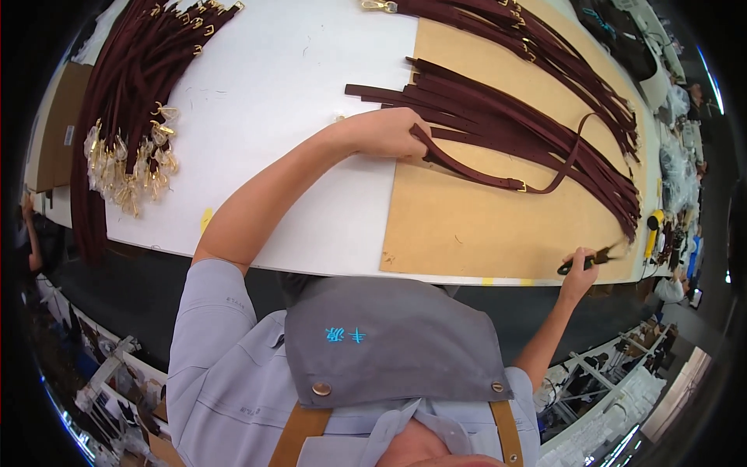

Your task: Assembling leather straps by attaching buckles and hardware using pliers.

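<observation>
My left hand is closed around one end of a dark red leather strap. The strap sags to a gold buckle and loops up over a fanned bundle of similar straps on the tan board. At the board's right front edge, my right hand grips a dark-handled hand tool, which looks like pliers or snips. Its jaws point right, towards the bundle's far-right ends, and are too small and blurred to make out clearly.
More buckled straps lie along the back of the tan board. A thick pile of straps with gold clasps hangs over the white table's left front edge. To the right stands a yellow tool; a cardboard box is far left.
</observation>
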### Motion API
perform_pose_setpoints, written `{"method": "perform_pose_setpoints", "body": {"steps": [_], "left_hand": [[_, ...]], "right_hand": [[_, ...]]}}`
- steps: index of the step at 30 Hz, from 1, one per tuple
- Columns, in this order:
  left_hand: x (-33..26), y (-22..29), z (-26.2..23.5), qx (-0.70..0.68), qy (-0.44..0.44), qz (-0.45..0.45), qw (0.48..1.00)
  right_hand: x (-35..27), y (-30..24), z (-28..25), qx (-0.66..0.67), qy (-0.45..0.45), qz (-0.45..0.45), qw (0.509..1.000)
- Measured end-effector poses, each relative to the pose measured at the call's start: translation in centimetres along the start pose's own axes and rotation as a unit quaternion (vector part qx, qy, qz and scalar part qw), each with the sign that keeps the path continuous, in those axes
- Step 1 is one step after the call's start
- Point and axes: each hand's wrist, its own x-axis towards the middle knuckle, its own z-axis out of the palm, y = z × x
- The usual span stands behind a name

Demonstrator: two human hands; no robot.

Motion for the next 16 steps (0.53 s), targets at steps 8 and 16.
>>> {"method": "perform_pose_setpoints", "body": {"steps": [8, 16], "left_hand": [[0.2, 0.3, 1.1, -0.206, -0.029, -0.035, 0.977], [-0.2, 0.8, 1.6, -0.327, -0.038, -0.022, 0.944]], "right_hand": [[0.6, -2.7, 4.7, 0.401, -0.165, 0.145, 0.889], [0.1, -13.5, 7.9, -0.129, -0.261, -0.2, 0.936]]}}
